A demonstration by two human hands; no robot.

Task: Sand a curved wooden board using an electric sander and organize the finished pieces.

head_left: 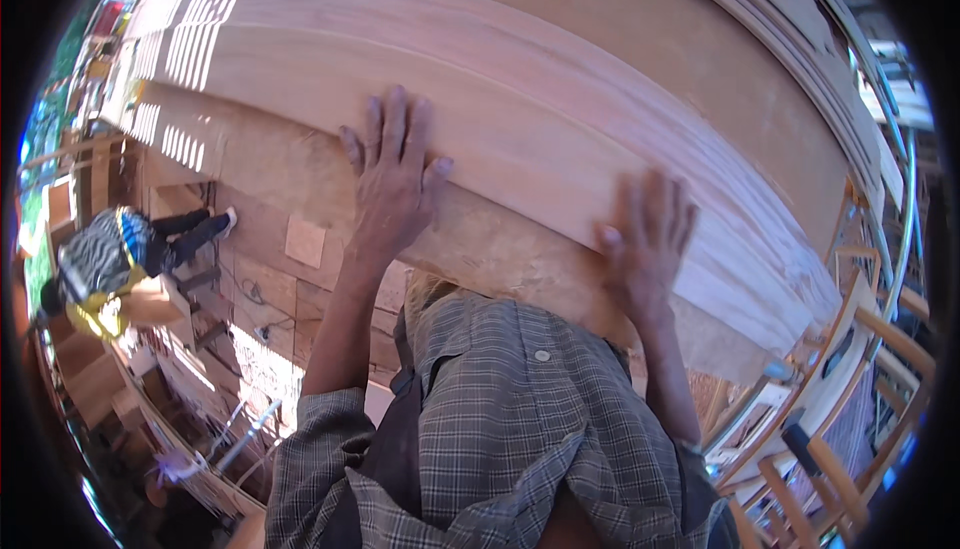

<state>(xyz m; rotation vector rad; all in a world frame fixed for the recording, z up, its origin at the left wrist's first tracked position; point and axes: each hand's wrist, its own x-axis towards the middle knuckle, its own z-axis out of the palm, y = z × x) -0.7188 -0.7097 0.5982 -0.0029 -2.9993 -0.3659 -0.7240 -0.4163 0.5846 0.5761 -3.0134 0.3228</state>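
A long, pale pinkish wood sheet (480, 99), which looks like veneer, stretches across the bench in front of me. Its right end shows wavy ridges. My left hand (393, 189) lies on the sheet's near edge with fingers spread, holding nothing. Farther right, my right hand (648, 239) is over the same edge, fingers stretched out and smeared by motion; whether it presses on the sheet I cannot tell. Under the near edge a brown board (500, 246) shows, close to my body.
Beyond the sheet lies a wide brown panel (640, 39), with stacked thin sheets (760, 9) at its far side. Wooden chair-like frames (840, 469) stand at lower right. A person (110, 259) bends over wooden pieces at left, near cables on the tiled floor (260, 319).
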